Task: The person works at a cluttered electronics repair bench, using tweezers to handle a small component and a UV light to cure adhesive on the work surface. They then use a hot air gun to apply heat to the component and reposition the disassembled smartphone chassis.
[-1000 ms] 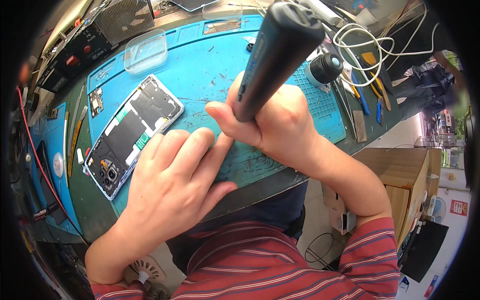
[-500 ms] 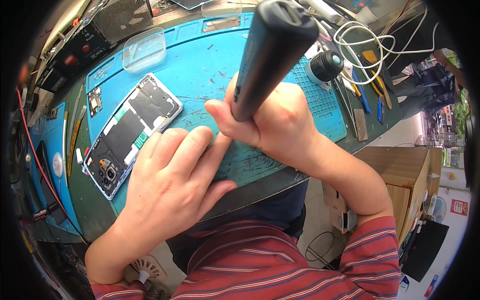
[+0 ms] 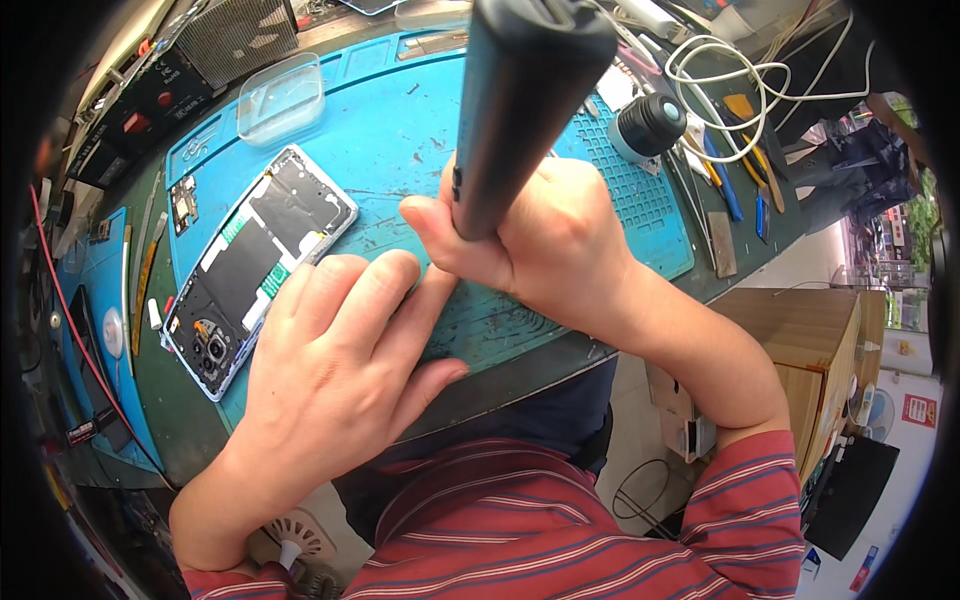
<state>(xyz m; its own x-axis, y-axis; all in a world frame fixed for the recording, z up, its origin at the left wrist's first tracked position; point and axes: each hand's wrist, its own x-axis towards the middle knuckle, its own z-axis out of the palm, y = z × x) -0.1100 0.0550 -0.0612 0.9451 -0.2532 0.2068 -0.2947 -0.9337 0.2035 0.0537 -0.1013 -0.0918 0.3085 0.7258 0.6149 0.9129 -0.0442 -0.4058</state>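
Observation:
My right hand point(image 3: 555, 235) is closed around a thick black cylindrical tool point(image 3: 510, 120), which looks like an electric screwdriver. It leans with its butt end up toward the camera; its lower tip is hidden behind my fingers. My left hand point(image 3: 335, 350) has its fingers stretched out and the thumb apart. Its index fingertip reaches to the right hand's fingers, and whatever lies under that spot cannot be seen. An opened phone point(image 3: 236, 262), black inside with a light-coloured frame and a camera module, lies tilted on the blue mat point(image 3: 390, 150), partly behind my left fingers.
A clear plastic box point(image 3: 281, 98) sits at the mat's back left, near a small circuit board point(image 3: 185, 205). To the right stand a black-capped bottle point(image 3: 648, 128), a coiled white cable point(image 3: 730, 60), and several hand tools including blue-handled pliers point(image 3: 722, 185).
The black tool's upper end has swung a little to the left, and my right hand has shifted slightly left with it. The whole view has moved slightly. My left hand keeps its pose.

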